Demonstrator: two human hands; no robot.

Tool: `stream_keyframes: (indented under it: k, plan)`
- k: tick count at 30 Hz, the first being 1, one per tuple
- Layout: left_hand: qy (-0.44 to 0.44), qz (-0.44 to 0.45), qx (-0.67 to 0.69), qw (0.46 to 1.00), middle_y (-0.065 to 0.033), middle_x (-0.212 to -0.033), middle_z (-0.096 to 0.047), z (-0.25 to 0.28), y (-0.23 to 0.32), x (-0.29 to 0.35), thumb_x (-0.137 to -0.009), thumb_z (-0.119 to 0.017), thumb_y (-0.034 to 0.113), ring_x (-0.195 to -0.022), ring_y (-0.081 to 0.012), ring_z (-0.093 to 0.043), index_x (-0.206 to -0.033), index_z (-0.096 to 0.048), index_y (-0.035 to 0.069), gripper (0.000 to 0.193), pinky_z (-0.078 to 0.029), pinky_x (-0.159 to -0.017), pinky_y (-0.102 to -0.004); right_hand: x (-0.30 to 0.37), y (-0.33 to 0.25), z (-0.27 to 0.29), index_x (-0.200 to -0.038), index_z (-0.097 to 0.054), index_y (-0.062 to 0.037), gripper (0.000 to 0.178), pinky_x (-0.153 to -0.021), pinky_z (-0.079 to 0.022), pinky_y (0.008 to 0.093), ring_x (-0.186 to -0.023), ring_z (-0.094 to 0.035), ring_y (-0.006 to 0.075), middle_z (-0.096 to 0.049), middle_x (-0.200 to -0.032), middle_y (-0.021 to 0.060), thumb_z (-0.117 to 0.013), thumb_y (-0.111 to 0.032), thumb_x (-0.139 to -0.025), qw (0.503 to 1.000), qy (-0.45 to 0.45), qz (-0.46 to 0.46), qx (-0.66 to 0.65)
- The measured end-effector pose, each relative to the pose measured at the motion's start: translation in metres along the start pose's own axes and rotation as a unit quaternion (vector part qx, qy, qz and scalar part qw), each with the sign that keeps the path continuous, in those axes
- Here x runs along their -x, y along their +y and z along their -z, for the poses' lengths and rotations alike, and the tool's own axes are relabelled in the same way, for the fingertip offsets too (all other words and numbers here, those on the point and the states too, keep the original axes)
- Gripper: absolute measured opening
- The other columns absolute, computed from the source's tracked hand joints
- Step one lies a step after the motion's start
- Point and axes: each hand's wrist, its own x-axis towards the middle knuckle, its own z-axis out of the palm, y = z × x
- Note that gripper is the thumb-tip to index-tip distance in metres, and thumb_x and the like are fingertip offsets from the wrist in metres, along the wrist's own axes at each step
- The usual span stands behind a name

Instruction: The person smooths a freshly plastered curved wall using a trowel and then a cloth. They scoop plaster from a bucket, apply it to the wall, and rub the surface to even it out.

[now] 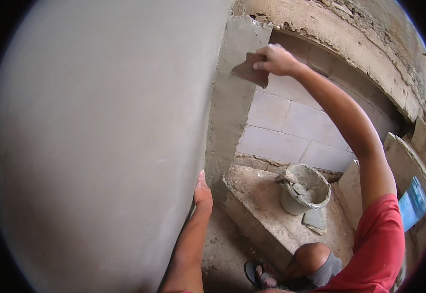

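Note:
My right hand (279,59) is raised and grips a flat brown scraper (252,71) by one edge. The scraper lies against a narrow strip of wet grey plaster (230,100) that runs down the wall's side. Lower down, my left hand (203,194) rests at the corner of the large smooth plastered wall (110,122). Its fingers are stretched out and seem to hold nothing; part of the hand is hidden behind the corner.
A bucket of grey mortar (295,207) with a tool handle (287,177) sticking out stands on a concrete ledge (257,195). Beside it lies a flat grey piece (314,220). Pale blocks (281,117) form the recessed wall. Leaning boards (411,158) and a blue object (413,204) are at right.

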Motion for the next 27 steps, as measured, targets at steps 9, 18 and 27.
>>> stream_keyframes:
  k: [9, 18, 27]
  plan:
    - [0.014, -0.002, 0.006, 1.000, -0.0172, -0.177, -0.016, -0.006, 0.001, -0.001, -0.110, -0.039, 0.040, -0.165, -0.0339, -0.007, -0.162, -0.031, -0.005, 0.070, 0.006, -0.133, -0.0514, -0.063, 0.066, 0.064, -0.129, -0.073, -0.0075, 0.051, -0.100, -0.055, 0.0436, -0.113, -0.072, 0.0346, -0.076, -0.120, 0.0203, -0.078, -0.041, -0.091, 0.976, 0.204, -0.071, 0.018]
    - [0.000, -0.013, 0.011, 1.000, -0.0164, -0.177, -0.016, -0.001, -0.004, 0.006, -0.110, -0.037, 0.039, -0.165, -0.0328, -0.008, -0.163, -0.030, -0.005, 0.068, 0.005, -0.133, -0.0512, 0.006, 0.023, 0.051, -0.122, -0.074, -0.0045, 0.043, -0.092, -0.058, 0.0418, -0.102, -0.075, 0.0323, -0.078, -0.111, 0.0172, -0.076, -0.036, -0.094, 0.952, 0.256, 0.005, -0.168]
    - [-0.070, -0.060, -0.063, 0.994, -0.0107, -0.178, -0.014, 0.001, -0.004, 0.027, -0.111, -0.041, 0.036, -0.165, -0.0317, -0.007, -0.166, -0.030, 0.003, 0.065, 0.006, -0.132, -0.0509, 0.149, -0.100, -0.221, -0.117, -0.067, -0.0009, 0.026, -0.080, -0.060, 0.0547, -0.091, -0.074, 0.0430, -0.074, -0.106, 0.0258, -0.059, -0.015, -0.098, 0.977, -0.114, 0.174, 0.041]
